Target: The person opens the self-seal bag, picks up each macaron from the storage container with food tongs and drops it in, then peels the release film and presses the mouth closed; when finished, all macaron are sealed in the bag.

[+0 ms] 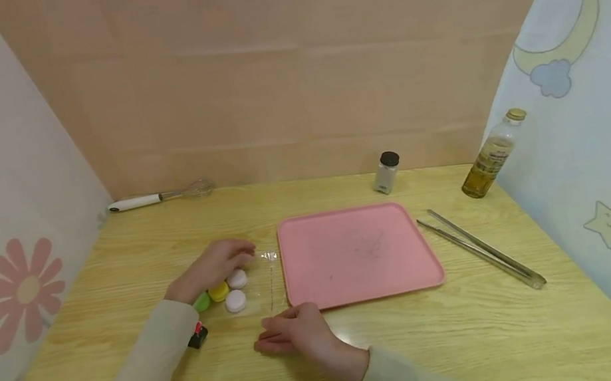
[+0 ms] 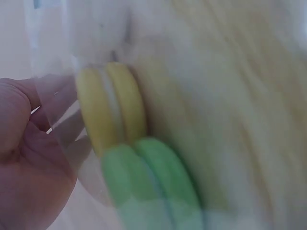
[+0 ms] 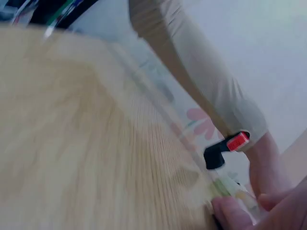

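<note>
A clear plastic bag [image 1: 259,296] lies on the table with macarons in it: a green one [image 1: 201,302], a yellow one [image 1: 219,292] and two pale ones [image 1: 236,301]. My left hand [image 1: 215,264] is at the bag's far side, its fingers loosely bent close to the pale macarons. In the left wrist view, film overlaps the fingers beside the yellow macaron [image 2: 111,108] and the green macaron [image 2: 151,184]. Near the bag's front edge and the tray's near left corner, my right hand [image 1: 306,342] rests low with fingers together, pointing left.
Right of the bag lies a pink tray [image 1: 353,256]. Metal tongs [image 1: 482,248] lie beyond it. A small black-capped jar [image 1: 385,173] and a bottle of yellow liquid [image 1: 491,159] stand behind. A whisk [image 1: 161,196] lies along the back wall at the left.
</note>
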### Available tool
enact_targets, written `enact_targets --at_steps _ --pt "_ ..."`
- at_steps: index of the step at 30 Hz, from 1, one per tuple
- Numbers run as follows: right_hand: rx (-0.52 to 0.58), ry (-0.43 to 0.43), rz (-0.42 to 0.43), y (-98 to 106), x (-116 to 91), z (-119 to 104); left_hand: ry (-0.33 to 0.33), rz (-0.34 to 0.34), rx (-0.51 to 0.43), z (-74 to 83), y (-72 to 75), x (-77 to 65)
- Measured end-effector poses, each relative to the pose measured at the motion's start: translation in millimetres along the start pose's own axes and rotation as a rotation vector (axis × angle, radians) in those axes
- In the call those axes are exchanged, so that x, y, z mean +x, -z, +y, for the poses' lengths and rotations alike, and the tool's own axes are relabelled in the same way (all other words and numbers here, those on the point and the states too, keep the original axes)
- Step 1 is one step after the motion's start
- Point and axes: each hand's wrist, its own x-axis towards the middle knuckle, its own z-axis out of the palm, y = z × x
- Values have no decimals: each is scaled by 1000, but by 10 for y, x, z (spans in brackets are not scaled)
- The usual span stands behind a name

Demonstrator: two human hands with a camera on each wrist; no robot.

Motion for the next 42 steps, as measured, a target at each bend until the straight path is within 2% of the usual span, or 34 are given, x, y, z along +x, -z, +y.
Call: enact_targets --at_steps 4,8,17,22,26,31,34,37,42 --pt "161 -23 38 -125 65 46 15 2 -24 7 16 64" --pt "231 -8 91 -233 147 77 25 1 -42 27 27 105" --pt "229 -17 185 -363 229 79 13 17 -70 69 71 119" --pt "222 12 171 -339 226 99 4 38 -56 82 99 125" --pt "160 47 165 -298 189 104 20 57 -70 101 141 96" --pt "29 113 124 -166 97 -4 34 98 -143 124 229 19" --pt "-44 162 97 -57 20 -131 7 140 -193 155 311 -49" --pt "-109 227 105 59 -80 -253 -29 176 -235 223 384 -130" --pt "-274 331 111 288 -258 -454 -105 203 -286 370 427 -273"
